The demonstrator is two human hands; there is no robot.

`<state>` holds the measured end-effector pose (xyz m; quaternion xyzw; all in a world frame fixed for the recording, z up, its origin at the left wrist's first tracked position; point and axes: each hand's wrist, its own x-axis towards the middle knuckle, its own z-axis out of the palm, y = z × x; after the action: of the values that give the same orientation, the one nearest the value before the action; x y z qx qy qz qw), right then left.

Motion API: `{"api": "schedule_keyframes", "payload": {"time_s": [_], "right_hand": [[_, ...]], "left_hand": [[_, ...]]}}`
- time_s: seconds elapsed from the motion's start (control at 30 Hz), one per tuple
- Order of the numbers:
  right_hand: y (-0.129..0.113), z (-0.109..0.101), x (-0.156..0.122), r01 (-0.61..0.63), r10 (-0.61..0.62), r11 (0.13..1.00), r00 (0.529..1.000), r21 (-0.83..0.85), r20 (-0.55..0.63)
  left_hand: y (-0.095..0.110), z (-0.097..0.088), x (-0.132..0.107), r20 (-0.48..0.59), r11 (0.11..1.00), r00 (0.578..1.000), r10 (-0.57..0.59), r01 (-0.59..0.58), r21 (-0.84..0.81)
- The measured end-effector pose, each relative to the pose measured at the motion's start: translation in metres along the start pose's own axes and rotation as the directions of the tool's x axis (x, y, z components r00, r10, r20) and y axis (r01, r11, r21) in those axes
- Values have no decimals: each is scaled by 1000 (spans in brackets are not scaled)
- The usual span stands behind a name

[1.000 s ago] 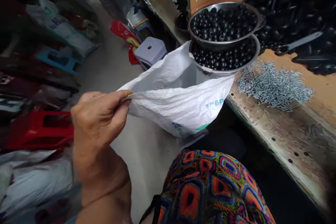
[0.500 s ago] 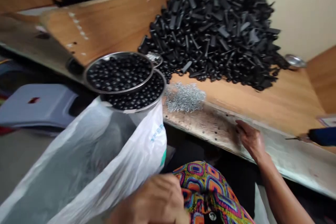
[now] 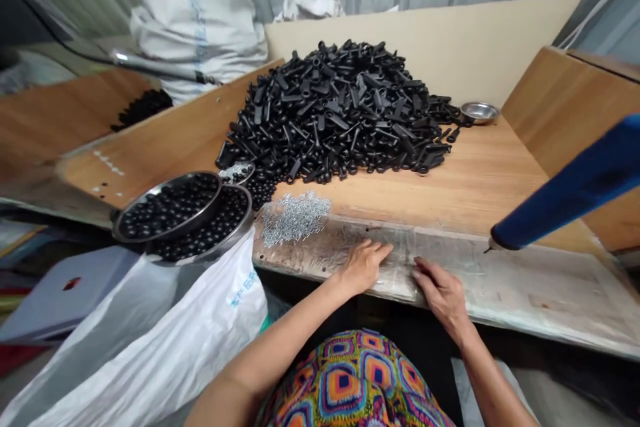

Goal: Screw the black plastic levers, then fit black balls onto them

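My left hand [image 3: 364, 265] rests on the front strip of the bench [image 3: 480, 273], fingers stretched out and apart, with nothing visible in them. A short gap to its right, my right hand [image 3: 443, 290] lies at the bench's front edge. Its fingers are loosely bent and partly apart, and no object shows in them. Just left of my left hand is a pile of small silvery screws or pins [image 3: 296, 217]. Behind that rises a large heap of black plastic handle-like parts [image 3: 340, 113]. Two metal bowls of round black pieces [image 3: 170, 207] overlap at the left.
A blue power screwdriver [image 3: 565, 190] hangs at the right, tip downward. A white sack [image 3: 200, 300] lies open below the bowls. A small metal dish [image 3: 479, 112] sits at the back right. Wooden side boards [image 3: 565, 100] flank the bench. A grey-blue stool [image 3: 65, 287] stands left.
My left hand has moved from beside the white sack up onto the bench edge, near my right hand. The head view has tilted up and turned right.
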<state>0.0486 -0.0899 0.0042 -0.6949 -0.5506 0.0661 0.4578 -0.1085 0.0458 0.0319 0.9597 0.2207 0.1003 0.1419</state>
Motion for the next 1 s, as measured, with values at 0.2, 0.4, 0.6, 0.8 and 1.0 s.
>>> {"api": "schedule_keyframes", "payload": {"time_s": [0.2,0.4,0.6,0.8,1.0], "right_hand": [[3,9,1,111,-112,986,994,121,6],[6,6,-2,155,-160,969,987,192,11],[5,5,-3,182,-174,959,983,219,-57],[-7,17,5,169,-143,981,962,98,-234],[-13,-1,-37,-75,-17,982,880,-174,-475]], "left_hand": [[14,-4,2,111,973,994,-17,-9,229],[18,-8,7,63,935,986,-153,124,331],[-28,-67,-14,-198,822,924,-327,381,423],[-28,-74,-8,-453,923,890,43,139,360],[23,2,12,-351,786,729,588,-618,34]]}}
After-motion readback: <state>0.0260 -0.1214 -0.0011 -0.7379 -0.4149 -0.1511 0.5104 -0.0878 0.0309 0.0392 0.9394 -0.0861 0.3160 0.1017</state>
